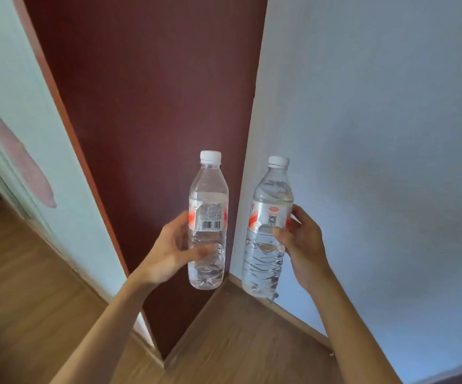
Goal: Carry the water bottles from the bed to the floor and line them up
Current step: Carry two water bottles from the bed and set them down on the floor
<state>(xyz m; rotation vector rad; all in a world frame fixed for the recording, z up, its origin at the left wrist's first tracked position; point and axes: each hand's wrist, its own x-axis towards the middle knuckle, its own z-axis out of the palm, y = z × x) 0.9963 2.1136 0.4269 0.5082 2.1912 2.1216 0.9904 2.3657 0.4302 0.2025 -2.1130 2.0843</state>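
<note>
Head view, single frame. I see both hands raised in front of a room corner, one water bottle in each.

Left hand (168,245): fingers and thumb are curled round the lower half of the left bottle (209,195), with the thumb across the front just under the label. The grip is firm and closed on the bottle. The bottle is upright, white cap (210,156) on top, with its barcode label facing me. It is clear, and I cannot read its water level.

Right hand (306,245): it is wrapped round the right bottle (263,261) at label height, thumb on the front and fingers behind. It is also clamped on. This bottle leans slightly, its cap (278,161) tipped to the right. Water is visible up to the shoulder.

The two bottles are side by side, near each other but not touching. Both are held in the air, well above the wood floor (238,328). Neither is set down.

Surroundings: a dark red panel (146,92) stands behind the left bottle. A pale blue-grey wall (376,134) stands behind the right one, with a skirting board (293,314) along its base. At far left is a pale green surface (2,65) bearing a pink mark (23,162).
</note>
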